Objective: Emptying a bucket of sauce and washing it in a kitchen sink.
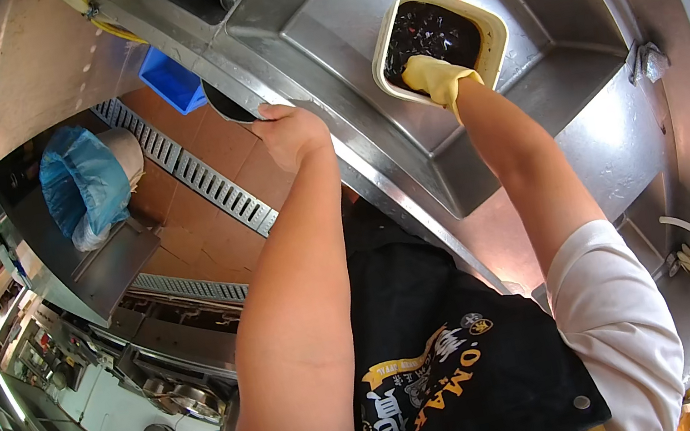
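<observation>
In the sink basin stands a squarish white plastic tub holding dark liquid with dark pieces in it. My right hand, in a yellow rubber glove, reaches into the tub at its near side. Its fingers are sunk in the dark contents, so I cannot see whether they grip anything. Bare, my left hand is at the sink's front edge, its fingertips pinching the rim of a dark round vessel. Most of that vessel is hidden under the sink's edge.
A blue plastic bin stands on the tiled floor beside the sink. Farther left is a bucket lined with a blue bag. A slotted drain cover crosses the floor. Crumpled foil lies on the sink's right ledge.
</observation>
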Action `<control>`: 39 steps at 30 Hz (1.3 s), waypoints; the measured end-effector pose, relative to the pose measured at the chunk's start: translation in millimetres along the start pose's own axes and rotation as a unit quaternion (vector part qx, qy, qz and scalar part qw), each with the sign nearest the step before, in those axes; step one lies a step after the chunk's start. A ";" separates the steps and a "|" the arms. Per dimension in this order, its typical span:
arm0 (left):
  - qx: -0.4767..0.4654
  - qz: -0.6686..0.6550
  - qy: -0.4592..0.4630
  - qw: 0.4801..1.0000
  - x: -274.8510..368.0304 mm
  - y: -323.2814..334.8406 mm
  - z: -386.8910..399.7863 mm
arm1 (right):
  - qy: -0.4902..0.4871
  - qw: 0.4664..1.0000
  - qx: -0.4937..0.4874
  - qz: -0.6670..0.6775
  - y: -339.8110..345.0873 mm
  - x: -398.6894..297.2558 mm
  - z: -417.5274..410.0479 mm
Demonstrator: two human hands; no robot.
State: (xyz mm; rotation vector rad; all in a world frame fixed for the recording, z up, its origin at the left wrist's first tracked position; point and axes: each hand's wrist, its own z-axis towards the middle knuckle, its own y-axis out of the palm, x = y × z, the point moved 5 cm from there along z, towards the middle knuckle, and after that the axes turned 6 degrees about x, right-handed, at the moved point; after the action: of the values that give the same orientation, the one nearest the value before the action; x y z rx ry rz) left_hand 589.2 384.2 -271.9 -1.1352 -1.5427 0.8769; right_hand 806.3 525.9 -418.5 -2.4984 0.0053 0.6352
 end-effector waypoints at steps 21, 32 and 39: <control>-0.001 -0.004 -0.006 1.000 -0.8 -4.3 1.1 | 0.205 0.979 0.009 0.023 36.0 57.6 34.0; 0.010 -0.001 -0.001 1.000 -2.6 -2.1 3.4 | 0.101 0.980 0.170 0.021 13.0 29.1 41.3; -0.003 -0.006 0.000 1.000 1.5 4.1 -2.1 | 0.071 0.964 0.257 0.009 -4.4 44.9 55.2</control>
State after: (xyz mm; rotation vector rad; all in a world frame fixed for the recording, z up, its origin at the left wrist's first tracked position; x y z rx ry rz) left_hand 592.1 386.9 -274.7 -1.1301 -1.5519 0.8652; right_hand 822.5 564.1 -476.5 -2.0330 0.2180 0.3958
